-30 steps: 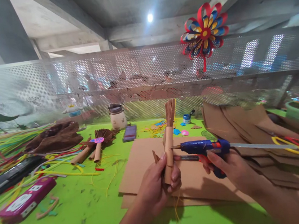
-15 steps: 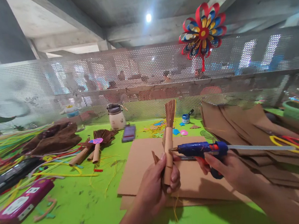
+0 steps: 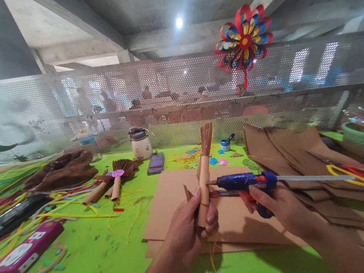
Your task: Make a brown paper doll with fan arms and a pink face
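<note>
Upright in my left hand is a brown rolled paper tube, with a pleated paper fan end rising from its top. The fingers wrap its lower part, and thin yellow strands hang beneath. My right hand grips a blue hot glue gun, held level. Its nozzle tip points left at the tube's right side and appears to touch it. A clear glue stick juts from the gun's rear. Flat brown paper sheets lie below both hands.
Stacked brown paper strips and yellow-and-red-handled scissors lie to the right. Left are finished pleated paper pieces, a purple box and coloured strands. A jar, a phone and a small pot stand near the mesh panel.
The view has shifted very slightly, so the surroundings sit a little further left. Both hands keep nearly the same pose, with the nozzle still at the tube.
</note>
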`<state>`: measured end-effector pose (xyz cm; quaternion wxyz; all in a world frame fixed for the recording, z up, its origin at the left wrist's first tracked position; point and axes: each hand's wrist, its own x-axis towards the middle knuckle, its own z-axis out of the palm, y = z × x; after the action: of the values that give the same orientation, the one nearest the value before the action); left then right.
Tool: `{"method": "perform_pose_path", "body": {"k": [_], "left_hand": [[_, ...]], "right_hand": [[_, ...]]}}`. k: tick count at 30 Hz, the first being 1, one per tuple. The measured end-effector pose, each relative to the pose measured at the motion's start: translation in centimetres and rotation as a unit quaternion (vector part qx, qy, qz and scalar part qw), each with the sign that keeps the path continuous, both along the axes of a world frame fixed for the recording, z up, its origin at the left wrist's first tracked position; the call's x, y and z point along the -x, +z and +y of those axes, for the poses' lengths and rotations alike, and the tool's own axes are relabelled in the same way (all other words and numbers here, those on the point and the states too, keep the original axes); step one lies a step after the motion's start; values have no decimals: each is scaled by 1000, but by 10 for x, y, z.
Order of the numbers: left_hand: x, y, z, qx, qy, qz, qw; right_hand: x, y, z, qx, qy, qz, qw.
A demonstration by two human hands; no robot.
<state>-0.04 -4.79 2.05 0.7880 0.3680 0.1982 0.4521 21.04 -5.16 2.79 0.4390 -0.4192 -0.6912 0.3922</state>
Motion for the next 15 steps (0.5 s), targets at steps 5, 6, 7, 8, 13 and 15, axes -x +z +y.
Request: {"method": "perform_pose_path", "body": {"k": [5, 6, 7, 8, 13, 15], "left_hand": [[1, -1, -1, -3, -14, 3, 1000], [1, -1, -1, -4, -14, 4, 1000], [1, 0, -1, -5, -14, 3, 1000], [1, 0, -2, -6, -13, 2, 1000], [1, -1, 0, -8, -16, -4, 1000], [1, -2, 1, -7, -16, -6, 1000]], "right_hand": [[2, 3, -1, 6, -3, 19, 1000], [2, 3, -2, 7, -1, 21, 1000], [2, 3, -2, 9, -1, 23, 1000], [1, 2, -2, 10, -2, 24, 1000], [-3, -1, 0, 4, 1, 7, 1000], [-3, -2, 1, -6, 11, -1, 1000]]}}
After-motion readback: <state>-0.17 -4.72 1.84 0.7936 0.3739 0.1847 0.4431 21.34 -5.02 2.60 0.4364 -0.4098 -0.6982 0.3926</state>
